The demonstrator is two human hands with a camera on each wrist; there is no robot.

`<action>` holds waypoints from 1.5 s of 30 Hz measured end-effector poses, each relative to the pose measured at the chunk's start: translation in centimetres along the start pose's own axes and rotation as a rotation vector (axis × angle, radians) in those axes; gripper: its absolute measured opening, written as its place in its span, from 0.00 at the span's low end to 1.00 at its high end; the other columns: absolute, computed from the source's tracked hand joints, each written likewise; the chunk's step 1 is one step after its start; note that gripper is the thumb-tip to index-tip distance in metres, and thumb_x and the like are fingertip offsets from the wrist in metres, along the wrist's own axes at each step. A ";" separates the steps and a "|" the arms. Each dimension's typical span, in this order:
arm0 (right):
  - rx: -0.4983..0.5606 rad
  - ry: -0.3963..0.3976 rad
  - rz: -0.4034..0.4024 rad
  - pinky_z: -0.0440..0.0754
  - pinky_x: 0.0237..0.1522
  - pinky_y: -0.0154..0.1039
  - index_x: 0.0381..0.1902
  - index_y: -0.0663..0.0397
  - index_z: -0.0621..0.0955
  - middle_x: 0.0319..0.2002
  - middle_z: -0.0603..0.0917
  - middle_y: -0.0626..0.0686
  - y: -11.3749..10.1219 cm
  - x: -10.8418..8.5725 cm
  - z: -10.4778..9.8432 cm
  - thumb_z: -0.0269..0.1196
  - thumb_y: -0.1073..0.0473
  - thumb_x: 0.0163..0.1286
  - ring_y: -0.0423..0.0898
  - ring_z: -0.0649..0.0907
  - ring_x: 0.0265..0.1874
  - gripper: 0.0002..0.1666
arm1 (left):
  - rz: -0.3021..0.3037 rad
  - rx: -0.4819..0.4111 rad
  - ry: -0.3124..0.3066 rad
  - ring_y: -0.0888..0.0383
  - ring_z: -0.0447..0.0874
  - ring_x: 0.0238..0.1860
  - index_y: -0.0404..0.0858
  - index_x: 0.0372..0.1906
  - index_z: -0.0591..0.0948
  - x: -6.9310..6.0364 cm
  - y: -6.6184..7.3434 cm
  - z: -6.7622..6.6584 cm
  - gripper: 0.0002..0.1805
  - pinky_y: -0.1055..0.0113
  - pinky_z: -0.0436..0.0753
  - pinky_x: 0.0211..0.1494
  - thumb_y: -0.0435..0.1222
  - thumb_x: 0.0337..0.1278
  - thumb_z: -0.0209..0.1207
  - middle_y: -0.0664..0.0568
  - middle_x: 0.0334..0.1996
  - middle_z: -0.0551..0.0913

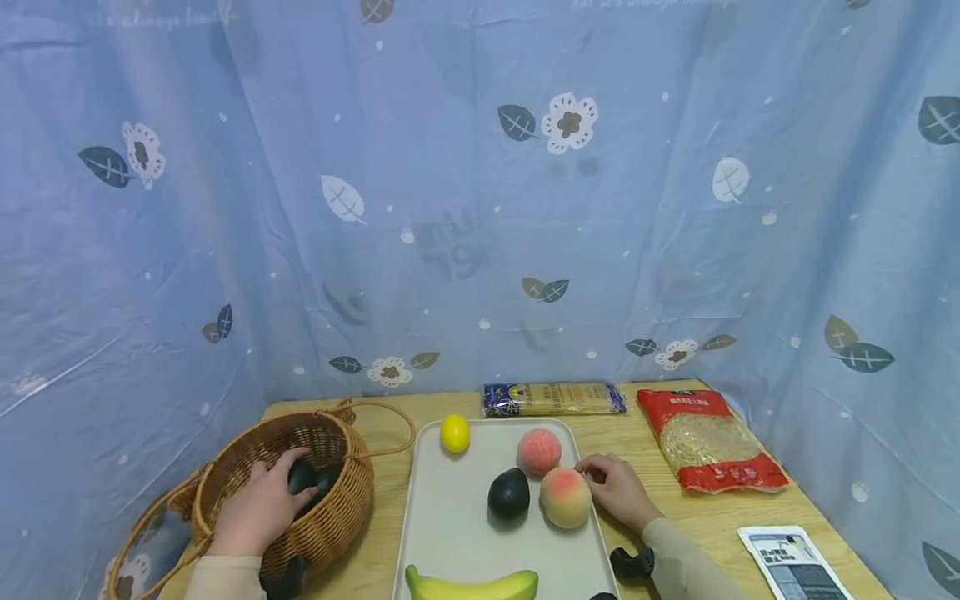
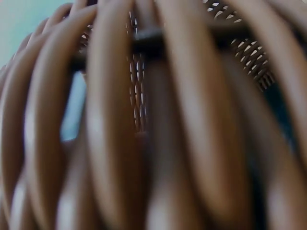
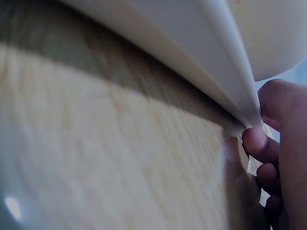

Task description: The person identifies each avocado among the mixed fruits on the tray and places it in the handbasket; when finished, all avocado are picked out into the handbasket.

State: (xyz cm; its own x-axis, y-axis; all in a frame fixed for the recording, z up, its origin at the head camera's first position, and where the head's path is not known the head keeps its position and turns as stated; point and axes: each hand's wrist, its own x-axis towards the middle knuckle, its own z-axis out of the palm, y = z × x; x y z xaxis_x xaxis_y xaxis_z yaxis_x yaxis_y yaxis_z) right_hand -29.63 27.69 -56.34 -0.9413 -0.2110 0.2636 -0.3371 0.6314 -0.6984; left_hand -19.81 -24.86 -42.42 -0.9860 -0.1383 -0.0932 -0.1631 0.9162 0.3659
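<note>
My left hand (image 1: 258, 504) reaches over the rim of the wicker basket (image 1: 337, 517) and grips a dark green avocado (image 1: 302, 477), with another dark fruit (image 1: 327, 482) beside it. Basket weave (image 2: 192, 110) fills the left wrist view, so that hand is hidden there. My right hand (image 1: 618, 492) pinches the right edge of the pale tray (image 1: 450, 533), close to a large peach (image 1: 566, 497). In the right wrist view the thumb and curled fingers of this hand (image 3: 283, 139) meet at the tray's rim (image 3: 211, 57).
On the tray lie a lemon (image 1: 455, 434), a pink peach (image 1: 539, 452), an avocado (image 1: 508, 494) and a banana (image 1: 472, 587). Behind it is a noodle pack (image 1: 553, 399). To the right are a red bag (image 1: 708, 440) and a white packet (image 1: 795, 562).
</note>
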 end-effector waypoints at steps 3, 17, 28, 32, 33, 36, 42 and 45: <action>-0.002 0.000 -0.014 0.72 0.36 0.37 0.39 0.44 0.89 0.30 0.80 0.40 0.2 -0.1 0.3 0.68 0.66 0.71 0.40 0.73 0.31 0.09 | -0.009 0.018 -0.005 0.50 0.75 0.17 0.38 0.80 0.62 -0.1 -0.2 0.1 0.42 0.50 0.73 0.24 0.50 0.70 0.65 0.15 0.56 0.67; -0.010 -0.005 -0.005 0.71 0.35 0.37 0.39 0.44 0.88 0.29 0.80 0.40 0.6 -0.2 0.7 0.68 0.66 0.72 0.39 0.72 0.30 0.09 | 0.074 0.089 0.106 0.50 0.77 0.21 0.42 0.80 0.62 -0.6 1.5 -0.2 0.40 0.36 0.75 0.34 0.47 0.71 0.65 0.21 0.58 0.74; -0.022 0.000 0.016 0.71 0.35 0.36 0.38 0.45 0.88 0.30 0.80 0.40 0.1 0.0 0.3 0.68 0.66 0.71 0.39 0.72 0.31 0.08 | 0.434 0.012 0.458 0.39 0.83 0.46 0.48 0.73 0.76 -2.1 6.9 0.1 0.39 0.35 0.78 0.42 0.45 0.56 0.77 0.37 0.56 0.80; -0.015 0.005 0.018 0.72 0.36 0.36 0.38 0.45 0.88 0.31 0.80 0.41 -0.3 0.0 0.2 0.68 0.68 0.71 0.40 0.73 0.31 0.10 | 0.490 0.007 0.401 0.43 0.83 0.49 0.51 0.72 0.77 -1.8 8.9 1.2 0.38 0.34 0.78 0.48 0.45 0.56 0.78 0.42 0.58 0.80; -0.014 0.004 0.017 0.72 0.36 0.36 0.38 0.45 0.88 0.31 0.80 0.41 -0.3 0.0 0.1 0.68 0.68 0.71 0.40 0.73 0.31 0.10 | 0.499 0.010 0.375 0.43 0.83 0.51 0.51 0.72 0.77 -1.7 9.4 1.6 0.37 0.34 0.78 0.49 0.45 0.56 0.77 0.43 0.58 0.80; -0.013 0.002 0.014 0.71 0.36 0.36 0.38 0.45 0.88 0.30 0.80 0.41 -0.4 0.0 0.0 0.68 0.69 0.70 0.40 0.73 0.32 0.11 | 0.532 0.010 0.287 0.43 0.82 0.57 0.53 0.71 0.78 -1.4 11.0 2.7 0.35 0.34 0.78 0.54 0.47 0.58 0.76 0.45 0.61 0.79; -0.003 -0.007 0.021 0.71 0.36 0.36 0.38 0.45 0.88 0.30 0.79 0.42 -0.3 0.1 -0.1 0.68 0.67 0.72 0.40 0.72 0.32 0.09 | 0.642 -0.030 0.112 0.39 0.80 0.60 0.53 0.68 0.80 -0.6 13.5 4.7 0.31 0.33 0.76 0.59 0.48 0.60 0.75 0.45 0.65 0.77; 0.001 -0.011 0.027 0.71 0.36 0.36 0.39 0.45 0.88 0.30 0.79 0.42 -0.2 0.0 -0.1 0.68 0.66 0.72 0.40 0.72 0.31 0.08 | 0.701 -0.030 0.065 0.40 0.81 0.60 0.54 0.69 0.80 0.0 14.5 5.5 0.31 0.35 0.77 0.58 0.48 0.61 0.74 0.45 0.64 0.77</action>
State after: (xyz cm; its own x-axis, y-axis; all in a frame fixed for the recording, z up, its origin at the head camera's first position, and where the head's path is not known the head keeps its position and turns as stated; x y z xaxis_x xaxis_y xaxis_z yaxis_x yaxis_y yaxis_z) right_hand -29.61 27.64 -56.13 -0.9502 -0.2025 0.2370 -0.3117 0.6366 -0.7055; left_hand -21.95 -9.55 -42.21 -0.8591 0.4578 0.2290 0.5114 0.7870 0.3452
